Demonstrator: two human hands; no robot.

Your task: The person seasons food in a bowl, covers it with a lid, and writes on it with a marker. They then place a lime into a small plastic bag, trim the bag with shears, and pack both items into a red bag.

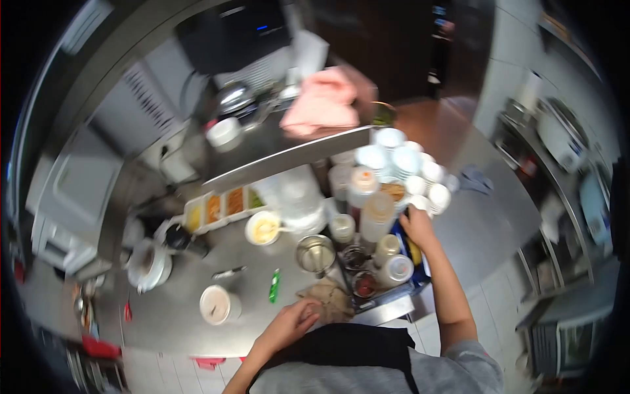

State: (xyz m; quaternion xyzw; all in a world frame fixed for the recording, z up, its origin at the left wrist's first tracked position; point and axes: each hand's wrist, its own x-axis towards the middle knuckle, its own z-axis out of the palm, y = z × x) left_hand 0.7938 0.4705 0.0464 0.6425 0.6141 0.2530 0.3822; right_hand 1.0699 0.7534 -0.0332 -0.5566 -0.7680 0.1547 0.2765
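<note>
My left hand (287, 327) is just in front of my apron at the counter's near edge, fingers loosely bent and apart, holding nothing I can see. Beside its fingertips lies a crumpled brown cloth (330, 301). My right hand (418, 228) reaches over the far right side of a dark blue tray (422, 277) and meets the stacked white cups (420, 202). Its fingertips are partly hidden, so I cannot see whether they grip a cup. Squeeze bottles (377, 217) and small jars of dark sauce (364, 284) stand left of that hand.
On the steel counter (177, 308) are a white tub (220, 305), a green packet (274, 285), a metal pot (315, 254) and a bowl of yellow food (262, 228). Behind them sits a sectioned topping tray (224, 209). A raised ledge (289, 157) carries a pink cloth (321, 102).
</note>
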